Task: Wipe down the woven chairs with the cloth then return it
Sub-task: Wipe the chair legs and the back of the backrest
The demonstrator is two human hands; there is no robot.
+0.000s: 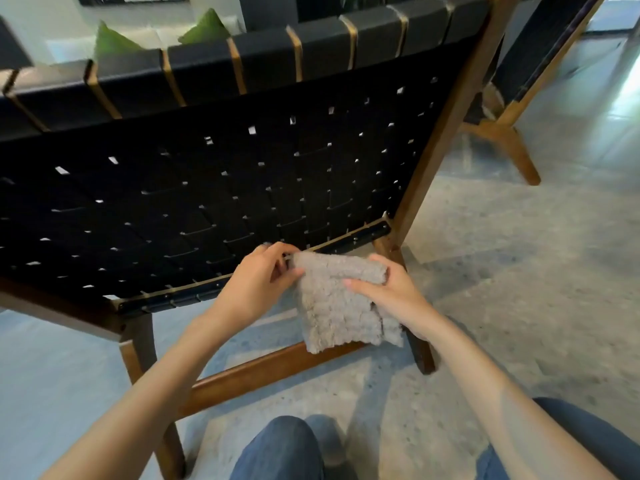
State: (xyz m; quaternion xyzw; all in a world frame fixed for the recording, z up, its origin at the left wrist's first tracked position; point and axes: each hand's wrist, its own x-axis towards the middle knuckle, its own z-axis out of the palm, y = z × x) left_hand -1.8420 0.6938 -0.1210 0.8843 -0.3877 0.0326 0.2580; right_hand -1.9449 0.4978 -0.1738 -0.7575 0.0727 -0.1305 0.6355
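**Grip.** The fingers of the left hand are curled and pinch the upper left corner of the cloth between thumb and fingertips. The right hand grips the upper right edge, with the thumb laid across the front face and the fingers wrapped behind. Both hands are closed on the fabric.

**Location of the cloth.** The cloth is grey and folded. It hangs just below the centre of the frame, in front of the lower edge of the woven chair. It does not lie flat against the webbing.

**Step in hand.** This appears to be folding or re-gripping of the cloth between wiping strokes. No wiping contact is visible.

**Next move.** One hand should take the folded pad alone and press it flat onto the black straps or the wooden frame. How much of this chair has been wiped cannot be judged. A second chair stands at the upper right of the frame.
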